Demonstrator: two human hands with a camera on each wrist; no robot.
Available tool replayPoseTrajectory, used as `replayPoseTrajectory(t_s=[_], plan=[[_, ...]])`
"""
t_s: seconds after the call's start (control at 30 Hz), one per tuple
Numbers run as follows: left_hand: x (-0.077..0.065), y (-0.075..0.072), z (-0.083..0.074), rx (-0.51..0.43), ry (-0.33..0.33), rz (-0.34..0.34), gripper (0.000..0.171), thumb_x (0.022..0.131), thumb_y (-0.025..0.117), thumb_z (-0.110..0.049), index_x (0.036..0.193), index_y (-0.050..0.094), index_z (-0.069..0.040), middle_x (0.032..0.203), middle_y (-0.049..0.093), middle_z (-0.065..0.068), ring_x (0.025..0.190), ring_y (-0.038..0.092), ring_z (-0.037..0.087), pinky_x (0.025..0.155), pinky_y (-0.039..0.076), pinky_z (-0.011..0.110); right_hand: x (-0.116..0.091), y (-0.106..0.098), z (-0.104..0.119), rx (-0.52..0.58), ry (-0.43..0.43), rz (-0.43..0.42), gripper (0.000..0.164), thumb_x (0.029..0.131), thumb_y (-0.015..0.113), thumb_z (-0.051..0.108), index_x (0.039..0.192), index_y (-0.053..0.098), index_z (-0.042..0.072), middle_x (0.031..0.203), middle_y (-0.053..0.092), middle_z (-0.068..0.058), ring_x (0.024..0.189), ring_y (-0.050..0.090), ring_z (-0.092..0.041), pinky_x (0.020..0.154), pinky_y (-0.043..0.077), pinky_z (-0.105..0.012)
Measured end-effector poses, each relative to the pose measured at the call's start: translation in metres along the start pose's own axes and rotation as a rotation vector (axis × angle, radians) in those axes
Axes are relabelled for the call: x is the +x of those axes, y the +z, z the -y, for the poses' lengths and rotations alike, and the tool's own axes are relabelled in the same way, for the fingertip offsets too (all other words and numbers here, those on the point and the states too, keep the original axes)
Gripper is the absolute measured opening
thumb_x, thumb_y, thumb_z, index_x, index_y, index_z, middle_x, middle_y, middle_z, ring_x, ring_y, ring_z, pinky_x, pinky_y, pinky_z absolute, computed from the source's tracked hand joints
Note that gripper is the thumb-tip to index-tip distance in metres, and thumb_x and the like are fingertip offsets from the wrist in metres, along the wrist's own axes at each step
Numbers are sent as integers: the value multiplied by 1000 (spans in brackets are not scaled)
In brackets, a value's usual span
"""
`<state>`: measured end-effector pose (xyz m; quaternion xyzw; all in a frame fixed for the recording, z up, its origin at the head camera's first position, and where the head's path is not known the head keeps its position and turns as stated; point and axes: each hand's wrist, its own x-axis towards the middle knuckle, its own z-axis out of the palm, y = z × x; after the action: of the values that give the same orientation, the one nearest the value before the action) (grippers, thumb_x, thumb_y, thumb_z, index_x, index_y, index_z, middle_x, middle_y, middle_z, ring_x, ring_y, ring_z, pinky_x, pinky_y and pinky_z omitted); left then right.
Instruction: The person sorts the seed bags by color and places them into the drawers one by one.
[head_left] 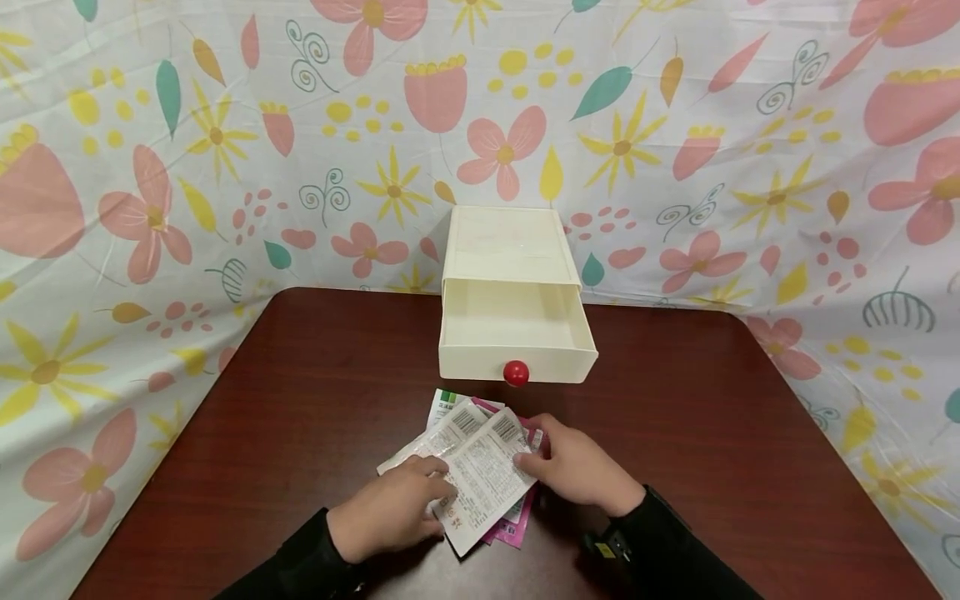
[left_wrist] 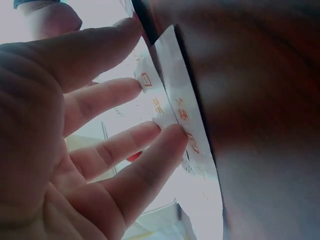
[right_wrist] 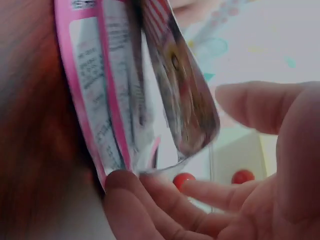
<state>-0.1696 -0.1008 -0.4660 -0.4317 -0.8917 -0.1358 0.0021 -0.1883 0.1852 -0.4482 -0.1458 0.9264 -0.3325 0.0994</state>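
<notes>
Touching overlapping packets (head_left: 480,483) on the worktop (head_left: 300,417), before a pulled-out drawer (head_left: 476,363). Resting left hand (head_left: 393,507) with fingers spread, right hand (head_left: 581,467) with thumb apart from fingers.

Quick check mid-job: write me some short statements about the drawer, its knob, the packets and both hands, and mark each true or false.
1. The cream, rectangular drawer is pulled open. True.
2. The right hand touches the flat, rectangular, white and pink printed packets. True.
3. The packets lie inside the drawer. False: they are in front of it.
4. The shiny, round red knob is on the drawer's front. True.
5. The left hand grips the knob. False: it touches the packets.
</notes>
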Motion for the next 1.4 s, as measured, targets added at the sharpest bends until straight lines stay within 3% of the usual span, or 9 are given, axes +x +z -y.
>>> replayPoseTrajectory(t_s=[0.17,0.37,0.6,0.87,1.03,1.17,1.3,1.4], plan=[[-5,-3,3,-17,-16,-11,31,76,84,-22,103,72,-14,113,59,5,105,57,19,88,49,30,-4,-7,-3,-46,55,-6,31,87,75,24,108,65,5,72,54,1,61,49,-14,55,41,-32],[-10,-7,-3,20,-36,-12,35,76,84,-24,107,72,-14,126,59,15,117,58,28,93,50,37,-15,-7,-3,-162,105,34,16,84,76,22,85,64,12,65,53,5,60,49,-14,56,41,-33],[-9,-8,-19,73,-117,51,54,75,87,-35,120,69,-13,118,60,14,108,59,29,90,51,39,-13,-4,-9,-146,57,60,23,81,78,20,98,68,8,68,54,6,63,50,-13,58,42,-33],[-6,-1,-23,82,-99,64,59,71,88,-32,123,66,-15,104,56,5,91,55,21,78,50,33,-10,8,-4,-82,66,68,27,77,81,17,97,68,4,73,56,4,69,51,-15,61,44,-33],[-5,2,-24,59,-110,99,65,72,88,-34,130,63,-18,123,56,17,101,58,30,79,53,38,-9,12,1,-72,58,48,30,74,82,15,95,63,4,70,53,2,66,50,-16,59,42,-34],[-5,2,-25,33,-142,148,76,72,89,-40,138,58,-20,141,47,27,116,55,42,86,53,47,-9,13,3,-72,20,50,26,73,81,17,84,59,8,64,50,4,59,46,-13,53,38,-31],[-6,2,-26,42,-148,181,86,71,89,-45,146,52,-24,143,46,25,120,52,43,85,53,50,-10,13,5,-94,-16,56,25,73,79,20,75,55,12,60,47,7,55,43,-9,50,35,-28],[-6,3,-25,69,-139,180,93,70,89,-47,150,48,-25,144,46,25,120,52,44,84,53,52,-11,12,7,-77,-31,60,23,75,78,20,81,58,10,62,51,6,55,46,-9,50,38,-29]])
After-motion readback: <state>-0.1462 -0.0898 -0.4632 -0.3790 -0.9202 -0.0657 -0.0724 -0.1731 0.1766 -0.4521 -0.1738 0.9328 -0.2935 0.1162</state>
